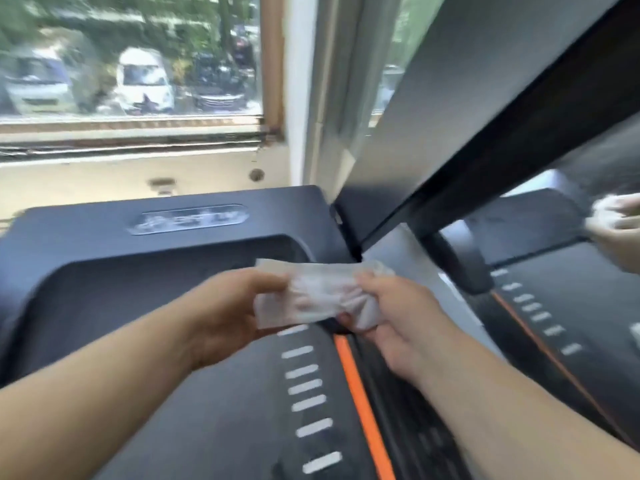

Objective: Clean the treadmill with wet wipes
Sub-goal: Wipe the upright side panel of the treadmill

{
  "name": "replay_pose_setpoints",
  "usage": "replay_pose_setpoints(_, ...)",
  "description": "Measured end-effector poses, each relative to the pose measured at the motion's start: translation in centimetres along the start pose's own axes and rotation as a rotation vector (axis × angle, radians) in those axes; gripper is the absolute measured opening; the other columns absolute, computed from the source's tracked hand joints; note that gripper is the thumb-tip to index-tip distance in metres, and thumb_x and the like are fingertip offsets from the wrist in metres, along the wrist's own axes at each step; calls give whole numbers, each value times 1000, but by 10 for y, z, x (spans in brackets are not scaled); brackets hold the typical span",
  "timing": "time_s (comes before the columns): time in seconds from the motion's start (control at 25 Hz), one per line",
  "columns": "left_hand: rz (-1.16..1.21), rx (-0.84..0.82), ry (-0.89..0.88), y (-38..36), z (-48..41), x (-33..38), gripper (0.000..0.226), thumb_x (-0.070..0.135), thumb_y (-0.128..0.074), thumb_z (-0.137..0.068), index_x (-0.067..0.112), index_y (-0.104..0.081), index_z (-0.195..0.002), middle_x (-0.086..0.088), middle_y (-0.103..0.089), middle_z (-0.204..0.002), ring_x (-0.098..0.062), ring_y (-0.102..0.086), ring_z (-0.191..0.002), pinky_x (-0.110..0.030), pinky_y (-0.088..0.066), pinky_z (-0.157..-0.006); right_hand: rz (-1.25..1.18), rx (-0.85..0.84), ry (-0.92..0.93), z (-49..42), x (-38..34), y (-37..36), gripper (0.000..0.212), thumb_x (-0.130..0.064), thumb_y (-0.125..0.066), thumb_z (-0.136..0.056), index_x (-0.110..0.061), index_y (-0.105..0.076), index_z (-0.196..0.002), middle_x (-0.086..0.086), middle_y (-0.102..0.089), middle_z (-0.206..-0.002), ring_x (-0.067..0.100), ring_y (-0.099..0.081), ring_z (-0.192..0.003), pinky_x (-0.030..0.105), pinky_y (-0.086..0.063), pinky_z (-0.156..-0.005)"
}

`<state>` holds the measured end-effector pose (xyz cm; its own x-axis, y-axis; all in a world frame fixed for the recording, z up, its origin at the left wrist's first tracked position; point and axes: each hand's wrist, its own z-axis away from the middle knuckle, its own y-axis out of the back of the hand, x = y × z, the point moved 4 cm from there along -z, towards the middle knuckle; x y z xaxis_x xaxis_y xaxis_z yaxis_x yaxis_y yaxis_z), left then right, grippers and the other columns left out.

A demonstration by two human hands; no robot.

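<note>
Two bare forearms reach in from the bottom edge, and between them a white wipe (pixel 311 296) is held stretched in the air. The left hand (pixel 235 313) pinches its left end, thumb on top and fingers curled underneath, so that the flatter corner sticks out just past the fingertips. The right hand (pixel 398 320) has its fingers curled round the crumpled right end, with a fold of the wipe hanging below the knuckles. The wipe hovers over the front of the treadmill (pixel 145 299), above where the dark belt (pixel 225 427) meets the hood, and does not appear to touch either. A row of white dashes (pixel 304 386) runs up the belt's right edge beside an orange stripe (pixel 360 403). Beyond the hands the dark hood (pixel 86 233) carries an oval badge (pixel 188 220), too blurred to read. A grey and black post (pixel 485 133) slants up to the right. Past it stands a second treadmill (pixel 571 306), with another person's blurred hand (pixel 616 226) at the frame's right edge. Farthest off, a cream wall (pixel 121 181) sits under a window (pixel 270 64) showing parked vans (pixel 142 81).
</note>
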<state>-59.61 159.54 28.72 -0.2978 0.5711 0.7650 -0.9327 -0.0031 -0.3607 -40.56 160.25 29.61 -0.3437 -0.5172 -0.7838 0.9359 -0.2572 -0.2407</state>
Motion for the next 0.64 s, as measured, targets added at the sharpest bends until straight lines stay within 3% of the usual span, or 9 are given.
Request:
replay_pose_setpoints(0.12, 33, -59, 1, -22, -19, 8, 27, 7, -57, -97, 3, -74, -117, -16, -76, -112, -26, -77, -93, -40, -63, -85, -29, 115, 55, -8, -30, 32, 8, -5, -59, -100, -4, -65, -94, 12, -69, -72, 19, -66, -55, 31, -58, -46)
replay_pose_setpoints(0.24, 93, -26, 32, -26, -46, 9, 22, 6, -57, -98, -1, -71, -114, -19, -76, -105, -27, -76, -80, -43, -64, -80, -36, 207, 45, -19, -41, 51, 7, -7, -58, -102, -3, -62, -103, 14, -72, -92, 26, -70, -81, 41, -62, -70)
replay_pose_setpoints(0.36, 132, 107, 73, -19, -91, -1, 22, -3, -47, -100, 0, -69, -102, -16, -76, -99, -31, -75, -78, -41, -64, -65, -132, 276, 65, -34, -53, 54, 6, -7, -60, -101, -7, -58, -107, 15, -58, -113, 34, -65, -100, 49, -63, -79)
replay_pose_setpoints(0.44, 186, 150, 65, -21, -119, 0, 37, -10, -33, -97, 14, -55, -78, 0, -50, -83, -19, -50, -66, -33, -47, -61, -189, 327, 87, -48, -62, 52, 2, -8, -59, -102, -7, -57, -102, 14, -55, -109, 35, -64, -96, 50, -62, -86)
replay_pose_setpoints(0.48, 223, 169, 50, -24, -132, 4, 39, -9, -29, -98, 19, -46, -76, 1, -32, -85, -16, -34, -68, -32, -34, -63, -226, 339, 99, -54, -66, 50, 6, -9, -57, -103, -8, -56, -98, 12, -56, -103, 33, -64, -93, 51, -60, -91)
replay_pose_setpoints(0.52, 220, 184, 40, -27, -145, 8, 36, -5, -30, -100, 20, -43, -77, -1, -26, -84, -17, -30, -69, -33, -32, -64, -248, 355, 118, -62, -69, 49, 9, -11, -55, -104, -7, -57, -96, 11, -57, -100, 32, -65, -93, 52, -57, -95)
replay_pose_setpoints(0.64, -116, 289, -158, -43, -167, 40, 21, 19, -46, -103, 15, -51, -83, -2, -43, -69, -25, -41, -66, -30, -44, -67, -330, 270, 203, -90, -84, 34, 18, -18, -50, -106, -8, -64, -109, 15, -67, -112, 27, -63, -105, 55, -42, -114)
